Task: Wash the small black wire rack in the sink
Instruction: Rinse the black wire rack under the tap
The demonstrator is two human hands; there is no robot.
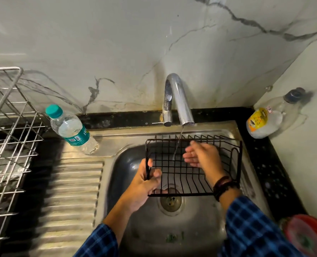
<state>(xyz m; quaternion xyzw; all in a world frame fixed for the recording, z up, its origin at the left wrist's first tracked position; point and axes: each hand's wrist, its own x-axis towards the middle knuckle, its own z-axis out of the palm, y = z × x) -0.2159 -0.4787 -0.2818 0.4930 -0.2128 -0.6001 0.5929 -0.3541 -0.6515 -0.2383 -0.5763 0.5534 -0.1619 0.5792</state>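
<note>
STEP: rinsing black wire rack point(191, 194) under tap stream point(178, 143) | HOLD: left hand point(144, 184) gripping left end; right hand point(202, 156) open inside | NEXT: probably rub wires, rotate rack.

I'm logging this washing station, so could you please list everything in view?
sink: one, steel, centre
tap: one, chrome, behind the sink, running
rack: one, black, held over the sink under the stream
water bottle: one, clear, teal cap, on the sink's back-left rim
labelled bottle: one, clear, yellow label, right back corner
dish rack: one, silver, far left
container: one, red, bottom right, cut off
counter: one, black, around the sink
left hand: one, grips the rack's left end
right hand: one, fingers extended, inside the rack
</note>
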